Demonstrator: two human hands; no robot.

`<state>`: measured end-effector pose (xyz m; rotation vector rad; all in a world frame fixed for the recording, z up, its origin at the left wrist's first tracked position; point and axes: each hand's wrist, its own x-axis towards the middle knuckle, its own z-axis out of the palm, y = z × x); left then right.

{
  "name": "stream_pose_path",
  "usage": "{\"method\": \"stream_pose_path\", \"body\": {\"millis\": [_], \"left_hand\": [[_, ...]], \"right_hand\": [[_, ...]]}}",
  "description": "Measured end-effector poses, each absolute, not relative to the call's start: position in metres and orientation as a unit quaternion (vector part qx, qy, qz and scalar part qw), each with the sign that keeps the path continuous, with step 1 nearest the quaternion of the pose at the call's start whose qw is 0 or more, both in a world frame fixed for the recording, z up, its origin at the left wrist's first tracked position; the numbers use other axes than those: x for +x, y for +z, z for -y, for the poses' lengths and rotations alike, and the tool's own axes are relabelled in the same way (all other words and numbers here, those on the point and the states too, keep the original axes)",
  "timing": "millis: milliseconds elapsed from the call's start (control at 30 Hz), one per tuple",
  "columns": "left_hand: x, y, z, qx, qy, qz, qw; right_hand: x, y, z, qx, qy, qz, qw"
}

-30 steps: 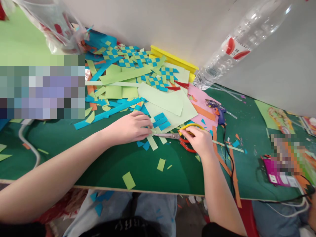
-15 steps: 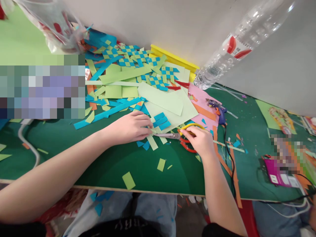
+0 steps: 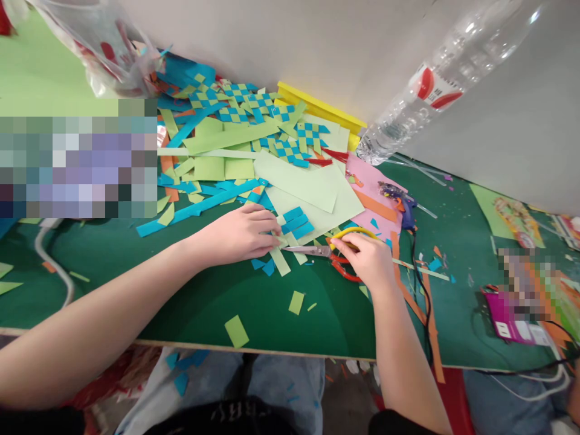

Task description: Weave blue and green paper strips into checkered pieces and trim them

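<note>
My right hand (image 3: 368,258) is closed on the handles of a pair of scissors (image 3: 312,249), one yellow loop and one red. Their blades point left, close to my left fingertips; whether they are parted is hard to tell. My left hand (image 3: 247,234) is curled around the near-left end of a woven paper piece (image 3: 298,222), made of blue and pale green strips. My fingers hide part of that piece. Below them, two pale green strip ends (image 3: 280,262) stick out toward me, beside small blue scraps (image 3: 268,266).
Behind my hands lie woven blue-green paper pieces (image 3: 290,151), pale green sheets (image 3: 312,181) and long blue strips (image 3: 199,208). A clear bottle (image 3: 408,115) stands at the wall. A glue gun (image 3: 406,211) rests right, its black cord (image 3: 423,290) running toward the table's front edge.
</note>
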<state>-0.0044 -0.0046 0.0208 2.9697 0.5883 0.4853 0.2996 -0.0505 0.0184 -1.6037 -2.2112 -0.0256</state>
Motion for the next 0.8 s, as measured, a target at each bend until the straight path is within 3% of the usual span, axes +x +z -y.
{"method": "stream_pose_path", "body": {"millis": [200,633,800], "left_hand": [[-0.0038,0.0207,0.0049,0.966,0.165,-0.194,0.038],[-0.0043,0.0205,0.0045,0.965,0.171,-0.194,0.045],[-0.0047,0.0192,0.0039,0.967,0.157,-0.196,0.039]], "right_hand": [[0.3033,0.0182,0.0489,-0.590,0.021,0.780,0.209],[0.3006,0.0262,0.0547,-0.561,-0.069,0.798,0.210],[0.3008,0.0248,0.0539,-0.605,-0.005,0.769,0.208]]}}
